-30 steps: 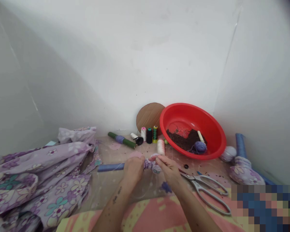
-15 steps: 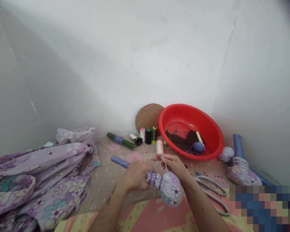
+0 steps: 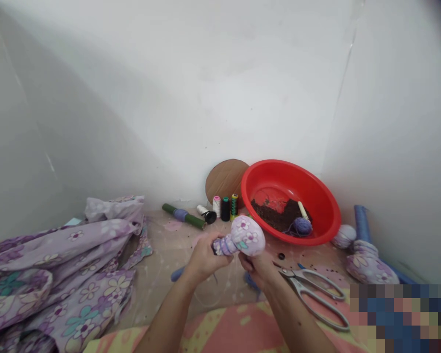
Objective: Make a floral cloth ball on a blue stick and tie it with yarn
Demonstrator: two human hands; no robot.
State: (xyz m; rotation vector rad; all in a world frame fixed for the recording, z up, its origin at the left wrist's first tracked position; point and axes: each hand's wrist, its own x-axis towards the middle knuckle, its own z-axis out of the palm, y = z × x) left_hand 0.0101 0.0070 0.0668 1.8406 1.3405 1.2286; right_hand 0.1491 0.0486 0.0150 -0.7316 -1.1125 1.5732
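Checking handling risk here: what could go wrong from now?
Scissors lie beside the right hand, tips toward it, so that hand or the fabric ball might catch them if lowered. The thread binding could loosen if the left hand eases its grip.

Nothing legible in this view. Dark green thread cone (image 3: 225,210), yellow-and-green striped thread spool (image 3: 234,207) and pink-and-white thread cone (image 3: 216,206): any labels too small to read. Round red plastic basin (image 3: 275,172), silver steel scissors (image 3: 293,280), lilac floral cloth bundle (image 3: 244,236): no lettering visible
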